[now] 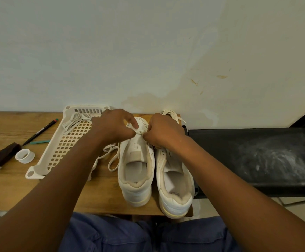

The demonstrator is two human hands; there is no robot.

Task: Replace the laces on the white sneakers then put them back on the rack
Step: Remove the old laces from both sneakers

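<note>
Blue fabric of the trousers (pixel 111 235) fills the bottom edge closest to me, below the wooden table (pixel 17 186). On the table's right end I see two white sneakers standing side by side, heels toward me: the left sneaker (pixel 136 171) and, touching it, the right sneaker (pixel 175 186). Both my hands meet over the left sneaker's tongue area. The left hand (pixel 114 125) has thumb and fingers curled, pinching a white lace (pixel 111 159) at the shoe's front eyelets; loose loops of it trail on the table beside the shoe. The right hand (pixel 164 130) is curled in a pinch at the same spot; I cannot tell exactly what it grips. Left of the shoes lies a white lattice tray (pixel 60 151) with more laces (pixel 73 121) in it. Another lace (pixel 169 113) lies by the wall. The black rack (pixel 257 153) stands right.
</note>
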